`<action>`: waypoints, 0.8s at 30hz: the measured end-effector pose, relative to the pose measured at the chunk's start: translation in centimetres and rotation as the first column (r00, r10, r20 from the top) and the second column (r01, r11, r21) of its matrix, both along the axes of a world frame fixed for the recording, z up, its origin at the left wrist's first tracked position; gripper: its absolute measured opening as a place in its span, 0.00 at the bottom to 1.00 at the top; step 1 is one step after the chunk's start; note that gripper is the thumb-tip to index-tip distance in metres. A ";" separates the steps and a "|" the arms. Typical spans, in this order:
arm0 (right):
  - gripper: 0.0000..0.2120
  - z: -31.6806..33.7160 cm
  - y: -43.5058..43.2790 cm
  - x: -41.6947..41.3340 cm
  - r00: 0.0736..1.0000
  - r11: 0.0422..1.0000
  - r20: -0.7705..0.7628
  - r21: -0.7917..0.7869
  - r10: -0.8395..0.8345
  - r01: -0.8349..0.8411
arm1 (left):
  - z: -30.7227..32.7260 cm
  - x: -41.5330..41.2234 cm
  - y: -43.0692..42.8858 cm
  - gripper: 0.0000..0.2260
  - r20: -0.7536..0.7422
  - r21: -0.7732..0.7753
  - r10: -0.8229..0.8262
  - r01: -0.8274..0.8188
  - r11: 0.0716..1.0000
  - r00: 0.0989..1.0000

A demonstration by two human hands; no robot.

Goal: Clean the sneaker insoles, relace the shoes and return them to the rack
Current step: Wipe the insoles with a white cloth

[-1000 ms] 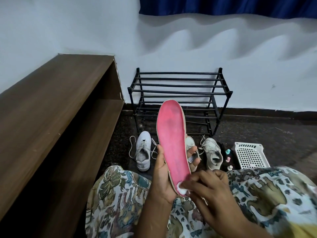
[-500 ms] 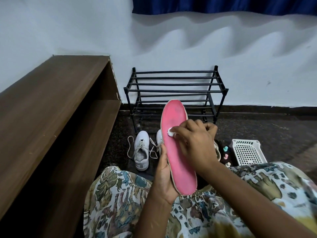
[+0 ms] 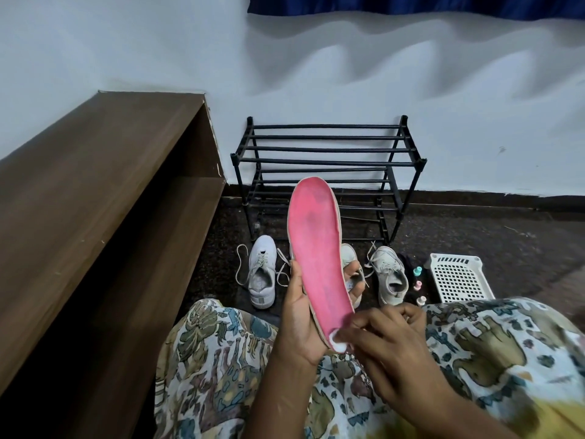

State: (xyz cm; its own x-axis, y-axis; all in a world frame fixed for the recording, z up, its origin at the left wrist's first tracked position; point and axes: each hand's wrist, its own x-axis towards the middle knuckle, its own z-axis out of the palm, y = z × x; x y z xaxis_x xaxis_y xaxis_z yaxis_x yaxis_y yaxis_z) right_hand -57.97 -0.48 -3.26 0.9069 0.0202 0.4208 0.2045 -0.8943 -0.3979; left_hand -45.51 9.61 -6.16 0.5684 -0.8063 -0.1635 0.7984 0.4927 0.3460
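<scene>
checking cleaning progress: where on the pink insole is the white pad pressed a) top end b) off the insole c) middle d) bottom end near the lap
D: the right hand pinches the white pad against the bottom end of the pink insole, while the left hand holds it up.

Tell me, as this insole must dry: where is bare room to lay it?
Bare floor lies between the wooden bench and the leftmost sneaker, and behind the white basket toward the wall. The rack has a bare top tier. Crowded: small bottles fill the gap between rightmost sneaker and basket.
</scene>
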 end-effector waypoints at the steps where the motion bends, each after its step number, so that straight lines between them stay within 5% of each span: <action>1: 0.13 -0.1 -0.2 -0.2 1.000 1.000 0.008 -0.013 0.003 -0.003 | 0.1 0.0 0.0 0.33 0.003 -0.005 0.018 -0.018 1.000 1.000; 6: 0.13 -1.3 -1.3 -0.9 1.000 0.986 -0.003 -0.166 -0.005 0.004 | 0.7 0.5 0.4 0.31 -0.022 -0.063 0.111 -0.112 0.992 0.994; 9: 0.09 -1.1 -1.9 -0.6 0.986 0.975 -0.059 0.150 -0.158 0.165 | 0.7 0.9 0.5 0.30 -0.080 0.037 0.219 -0.216 0.976 0.972; 10: 0.07 -0.8 -1.9 -0.3 0.975 0.909 -0.103 0.353 -0.197 0.222 | 0.7 1.0 0.4 0.30 -0.100 0.062 0.253 -0.247 0.967 0.962; 12: 0.07 -0.4 -2.1 0.8 0.948 0.614 -0.261 0.724 -0.180 0.316 | 1.0 0.9 0.1 0.36 -0.088 0.078 0.290 -0.284 0.956 0.953; 14: 0.08 -0.2 -1.9 1.9 0.894 0.302 -0.445 0.846 -0.052 0.439 | 0.9 0.9 -0.4 0.43 -0.058 0.127 0.341 -0.332 0.935 0.938; 16: 0.11 -0.2 -1.1 2.8 0.857 0.118 -0.509 0.858 0.076 0.499 | -0.1 0.9 -1.1 0.36 0.016 0.227 0.440 -0.432 0.873 0.898; 18: 0.11 -0.4 -0.1 3.6 0.854 0.023 -0.496 0.866 0.157 0.499 | -1.3 1.0 -2.0 0.25 0.106 0.352 0.551 -0.550 0.757 0.828; 20: 0.11 -0.8 0.4 4.5 0.842 -0.001 -0.512 0.854 0.171 0.520 | -2.6 1.1 -2.8 0.25 0.162 0.451 0.598 -0.598 0.663 0.785; 24: 0.08 -3.1 -1.3 6.8 0.770 0.016 -0.634 0.772 0.072 0.635 | -4.7 1.2 -4.3 0.26 0.138 0.535 0.598 -0.567 0.627 0.790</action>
